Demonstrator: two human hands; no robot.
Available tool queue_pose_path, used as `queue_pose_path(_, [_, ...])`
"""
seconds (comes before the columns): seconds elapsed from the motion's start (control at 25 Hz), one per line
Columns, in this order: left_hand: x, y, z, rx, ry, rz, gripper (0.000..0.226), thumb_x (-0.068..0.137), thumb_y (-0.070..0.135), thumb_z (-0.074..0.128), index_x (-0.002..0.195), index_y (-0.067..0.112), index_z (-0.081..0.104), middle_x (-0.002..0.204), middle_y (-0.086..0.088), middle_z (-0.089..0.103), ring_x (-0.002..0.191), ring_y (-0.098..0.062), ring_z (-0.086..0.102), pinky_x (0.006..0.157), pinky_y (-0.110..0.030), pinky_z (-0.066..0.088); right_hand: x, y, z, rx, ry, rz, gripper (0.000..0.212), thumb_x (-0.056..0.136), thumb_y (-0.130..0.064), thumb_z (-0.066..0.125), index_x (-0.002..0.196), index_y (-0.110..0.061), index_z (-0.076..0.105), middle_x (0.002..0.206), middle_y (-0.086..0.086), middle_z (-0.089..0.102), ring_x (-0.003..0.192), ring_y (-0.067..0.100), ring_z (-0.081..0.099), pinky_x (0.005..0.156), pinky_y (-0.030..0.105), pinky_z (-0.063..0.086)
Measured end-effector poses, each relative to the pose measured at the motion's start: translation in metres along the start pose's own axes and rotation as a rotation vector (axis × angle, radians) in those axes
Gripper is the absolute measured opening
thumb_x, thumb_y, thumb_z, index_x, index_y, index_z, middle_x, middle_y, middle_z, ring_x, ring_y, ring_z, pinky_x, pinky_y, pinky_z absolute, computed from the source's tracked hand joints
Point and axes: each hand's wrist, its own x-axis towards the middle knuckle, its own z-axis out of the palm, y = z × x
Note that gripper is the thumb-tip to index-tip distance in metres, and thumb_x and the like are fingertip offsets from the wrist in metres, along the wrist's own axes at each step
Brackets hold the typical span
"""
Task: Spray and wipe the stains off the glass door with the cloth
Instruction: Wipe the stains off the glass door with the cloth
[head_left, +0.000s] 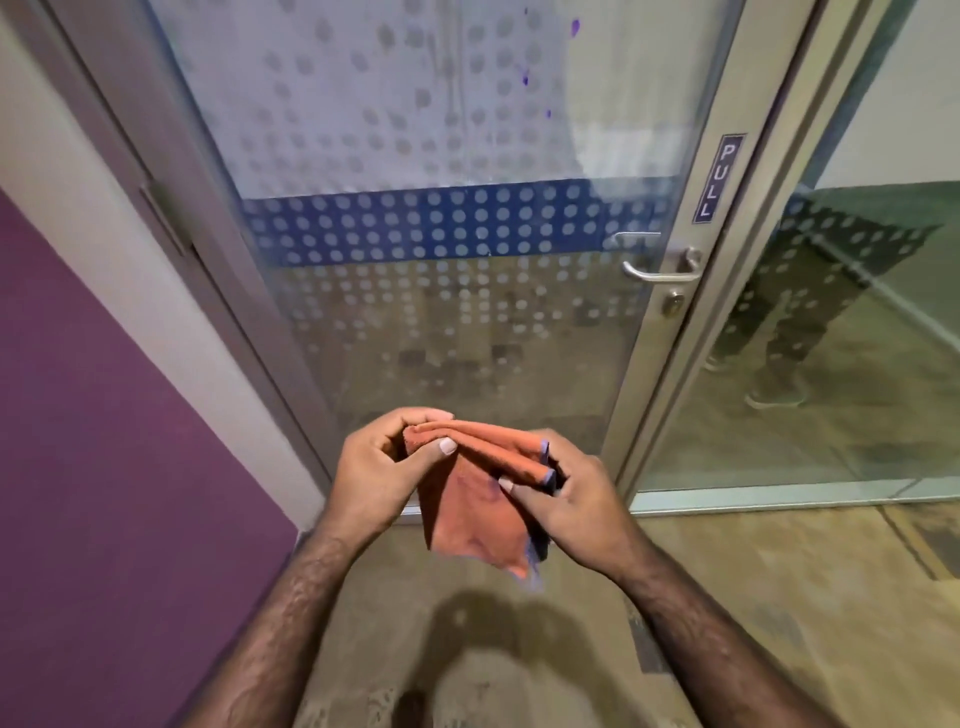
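Orange cloth (478, 499) pinched in left hand (387, 467) and right hand (571, 493) grip, glass door (441, 156) stains (575, 26) faint.

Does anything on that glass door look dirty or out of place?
Yes. Small purple splotches mark the upper right of the dotted frosted glass door, unlike its regular dot pattern. Both hands, left hand and right hand, hold a folded orange cloth well below them.

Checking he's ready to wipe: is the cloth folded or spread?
Folded: the orange cloth shows doubled layers along its top edge, pinched between left hand and right hand.
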Motion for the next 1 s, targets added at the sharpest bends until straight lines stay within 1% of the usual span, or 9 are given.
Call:
queue_pose_path(0.16, [0.056, -0.005, -0.021, 0.056, 0.042, 0.063, 0.028, 0.085, 0.0, 0.085, 0.096, 0.025, 0.081, 0.096, 0.012, 0.082, 0.086, 0.002, 0.073, 0.083, -0.014, 0.057, 0.053, 0.0, 0.034, -0.127, 0.297, -0.091, 0.049, 0.089, -0.014, 0.089, 0.131, -0.03, 0.069, 0.124, -0.019, 0.075, 0.117, 0.004, 0.072, 0.104, 0.032, 0.057])
queue_pose_path(0.24, [0.083, -0.003, -0.028, 0.113, 0.08, 0.099, 0.025, 0.085, 0.005, 0.086, 0.098, 0.026, 0.081, 0.091, 0.014, 0.082, 0.083, 0.006, 0.073, 0.08, -0.012, 0.056, 0.074, -0.001, 0.052, -0.335, 0.537, -0.24, 0.059, 0.087, -0.021, 0.092, 0.14, -0.019, 0.066, 0.143, -0.004, 0.067, 0.136, 0.019, 0.064, 0.117, 0.044, 0.051])
queue_pose_path(0.32, [0.109, 0.002, -0.035, 0.133, 0.095, 0.101, 0.02, 0.087, 0.011, 0.085, 0.101, 0.025, 0.081, 0.086, 0.015, 0.081, 0.075, 0.009, 0.072, 0.069, -0.007, 0.054, 0.094, -0.007, 0.071, -0.499, 0.656, -0.399, 0.065, 0.088, -0.027, 0.092, 0.142, -0.005, 0.063, 0.152, 0.013, 0.059, 0.145, 0.032, 0.056, 0.121, 0.053, 0.046])
queue_pose_path(0.44, [0.139, 0.01, -0.045, 0.181, 0.094, 0.107, 0.014, 0.089, 0.023, 0.083, 0.102, 0.03, 0.081, 0.083, 0.017, 0.08, 0.074, 0.009, 0.072, 0.063, -0.007, 0.053, 0.12, -0.023, 0.101, -0.604, 0.569, -0.436, 0.084, 0.089, -0.042, 0.088, 0.153, -0.001, 0.054, 0.167, 0.016, 0.045, 0.159, 0.035, 0.041, 0.128, 0.055, 0.039])
queue_pose_path(0.56, [0.169, 0.011, -0.05, 0.153, 0.069, 0.093, 0.01, 0.088, 0.031, 0.082, 0.096, 0.035, 0.078, 0.083, 0.021, 0.079, 0.078, 0.006, 0.074, 0.073, -0.021, 0.06, 0.147, -0.031, 0.129, -0.633, 0.425, -0.269, 0.109, 0.079, -0.048, 0.084, 0.167, -0.006, 0.035, 0.181, 0.009, 0.024, 0.17, 0.027, 0.02, 0.133, 0.058, 0.029])
queue_pose_path(0.68, [0.186, 0.022, -0.049, 0.082, 0.014, 0.066, 0.011, 0.09, 0.029, 0.081, 0.088, 0.038, 0.074, 0.085, 0.025, 0.078, 0.081, 0.008, 0.074, 0.074, -0.019, 0.059, 0.169, -0.036, 0.145, -0.577, 0.336, -0.119, 0.12, 0.079, -0.055, 0.072, 0.174, -0.015, 0.011, 0.185, 0.0, 0.003, 0.172, 0.017, 0.0, 0.138, 0.057, 0.015])
queue_pose_path(0.76, [0.195, 0.028, -0.045, 0.056, -0.015, 0.083, 0.013, 0.093, 0.025, 0.079, 0.091, 0.037, 0.074, 0.094, 0.023, 0.08, 0.089, 0.011, 0.074, 0.08, -0.018, 0.061, 0.18, -0.035, 0.147, -0.537, 0.327, -0.083, 0.119, 0.083, -0.043, 0.073, 0.175, -0.02, 0.001, 0.185, -0.004, -0.007, 0.171, 0.015, -0.007, 0.138, 0.057, 0.012])
queue_pose_path(0.88, [0.213, 0.035, -0.037, 0.012, -0.08, 0.094, 0.011, 0.095, 0.026, 0.075, 0.105, 0.029, 0.077, 0.112, 0.016, 0.081, 0.102, 0.005, 0.075, 0.095, -0.029, 0.063, 0.197, -0.029, 0.144, -0.381, 0.362, -0.111, 0.111, 0.09, -0.005, 0.069, 0.175, -0.019, -0.001, 0.185, -0.002, -0.001, 0.172, 0.017, 0.0, 0.137, 0.058, 0.018])
queue_pose_path(1.0, [0.228, 0.057, -0.029, 0.168, -0.222, 0.119, 0.023, 0.099, 0.042, 0.069, 0.11, 0.024, 0.078, 0.104, 0.013, 0.081, 0.098, 0.001, 0.074, 0.094, -0.027, 0.06, 0.216, -0.034, 0.134, 0.046, 0.396, -0.136, 0.086, 0.097, 0.006, 0.048, 0.174, -0.014, 0.014, 0.176, -0.007, 0.037, 0.162, 0.011, 0.036, 0.132, 0.041, 0.036])
